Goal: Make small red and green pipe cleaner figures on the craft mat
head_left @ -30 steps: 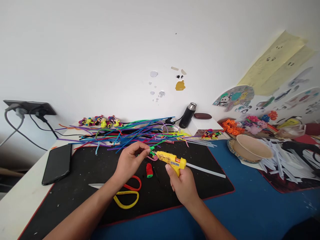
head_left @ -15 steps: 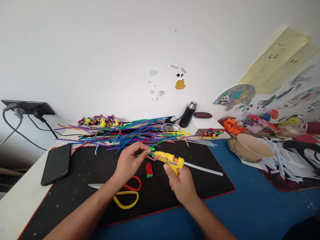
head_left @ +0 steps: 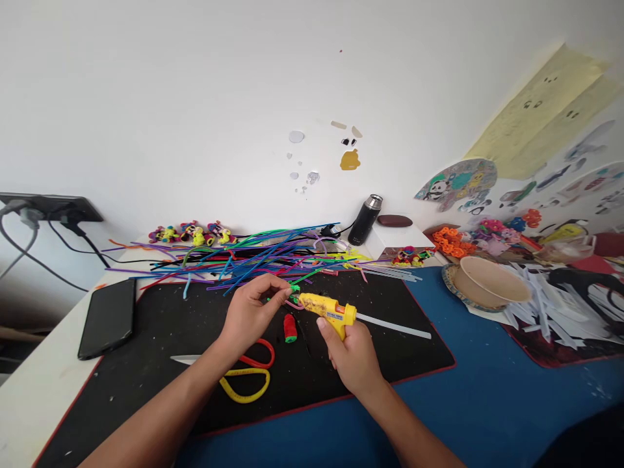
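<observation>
Head view: left hand (head_left: 253, 307) pinches green piece (head_left: 295, 288); right hand (head_left: 355, 359) wrapped around glue gun (head_left: 326, 308), nozzle (head_left: 301, 298) beside green piece.

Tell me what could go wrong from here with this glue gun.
The yellow glue gun points towards the left hand, close to the green fuzzy piece it pinches; if hot, it might burn that hand. The long glue stick juts out behind and could get knocked. The scissors lie partly hidden by the left forearm, which might bump them.
</observation>
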Available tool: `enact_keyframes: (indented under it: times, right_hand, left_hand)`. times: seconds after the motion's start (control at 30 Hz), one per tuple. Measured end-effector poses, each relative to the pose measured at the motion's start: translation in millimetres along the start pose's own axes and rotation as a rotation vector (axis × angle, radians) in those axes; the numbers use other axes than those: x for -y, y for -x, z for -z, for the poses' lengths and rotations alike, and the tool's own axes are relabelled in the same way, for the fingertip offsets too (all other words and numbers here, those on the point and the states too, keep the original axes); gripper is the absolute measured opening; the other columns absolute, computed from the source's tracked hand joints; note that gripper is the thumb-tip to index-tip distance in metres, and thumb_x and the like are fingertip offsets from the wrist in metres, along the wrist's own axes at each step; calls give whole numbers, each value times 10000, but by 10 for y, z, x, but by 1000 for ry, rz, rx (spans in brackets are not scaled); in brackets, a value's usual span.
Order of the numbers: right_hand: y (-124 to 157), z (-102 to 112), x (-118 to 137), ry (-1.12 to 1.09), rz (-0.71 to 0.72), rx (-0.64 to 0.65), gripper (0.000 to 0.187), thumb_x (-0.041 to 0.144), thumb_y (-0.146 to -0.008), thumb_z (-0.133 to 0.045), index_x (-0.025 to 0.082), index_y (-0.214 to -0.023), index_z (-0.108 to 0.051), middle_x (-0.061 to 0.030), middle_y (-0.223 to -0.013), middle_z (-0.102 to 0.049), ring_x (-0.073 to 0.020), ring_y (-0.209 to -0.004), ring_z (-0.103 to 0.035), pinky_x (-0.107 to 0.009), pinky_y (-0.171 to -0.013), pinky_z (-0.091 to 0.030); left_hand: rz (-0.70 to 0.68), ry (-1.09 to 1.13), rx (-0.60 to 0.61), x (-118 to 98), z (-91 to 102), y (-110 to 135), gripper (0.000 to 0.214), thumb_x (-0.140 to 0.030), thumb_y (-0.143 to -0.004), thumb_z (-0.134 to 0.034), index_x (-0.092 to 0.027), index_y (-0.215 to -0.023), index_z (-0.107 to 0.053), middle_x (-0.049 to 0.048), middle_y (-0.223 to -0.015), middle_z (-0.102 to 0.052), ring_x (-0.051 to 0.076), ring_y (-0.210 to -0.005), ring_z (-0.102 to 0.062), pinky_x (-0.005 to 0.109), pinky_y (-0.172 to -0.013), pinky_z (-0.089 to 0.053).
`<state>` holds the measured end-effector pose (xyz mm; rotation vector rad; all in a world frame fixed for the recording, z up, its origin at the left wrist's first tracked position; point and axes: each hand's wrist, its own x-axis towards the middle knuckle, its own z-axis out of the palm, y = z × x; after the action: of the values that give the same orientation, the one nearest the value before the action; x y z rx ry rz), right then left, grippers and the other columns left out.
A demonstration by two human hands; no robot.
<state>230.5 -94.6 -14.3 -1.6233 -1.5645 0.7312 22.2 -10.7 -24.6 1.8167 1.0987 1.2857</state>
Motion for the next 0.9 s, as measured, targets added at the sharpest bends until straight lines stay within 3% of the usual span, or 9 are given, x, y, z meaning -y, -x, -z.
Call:
enact_keyframes:
  times: [0.9]
  right_hand:
    - [33, 23, 48, 0, -1, 13, 538, 617, -994, -502, 205, -678, -643, 16, -402, -488, -163, -408, -520, -252, -465, -403]
  left_hand:
    - [-117, -147, -14, -122, 68, -36, 116, -283, -952, -652, -230, -879, -725, 15, -831, -752, 165, -727, -678, 264, -712, -542]
